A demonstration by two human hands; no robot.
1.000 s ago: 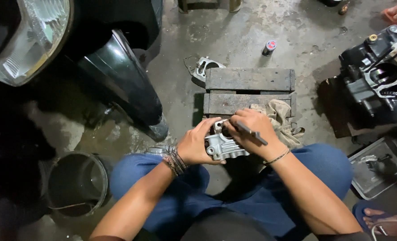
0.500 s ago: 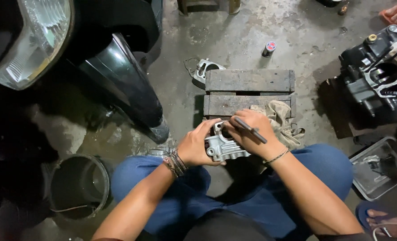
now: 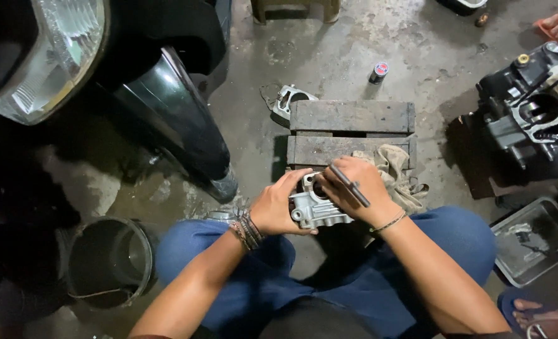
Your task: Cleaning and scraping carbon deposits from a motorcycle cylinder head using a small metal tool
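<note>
Motorcycle front [image 3: 103, 81] stands at left; wooden pallet block [image 3: 351, 132] lies ahead of the knees. Left hand [image 3: 277, 207] grips a grey engine cylinder part [image 3: 313, 210] at the block's near edge. Right hand [image 3: 357, 188] rests on it, clasping a thin dark tool [image 3: 349, 185].

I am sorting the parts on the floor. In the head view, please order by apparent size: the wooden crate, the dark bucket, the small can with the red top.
1. Wooden crate
2. Dark bucket, though it lies nearer the camera, so this ranking is unsure
3. Small can with red top, clearly the smallest
</note>
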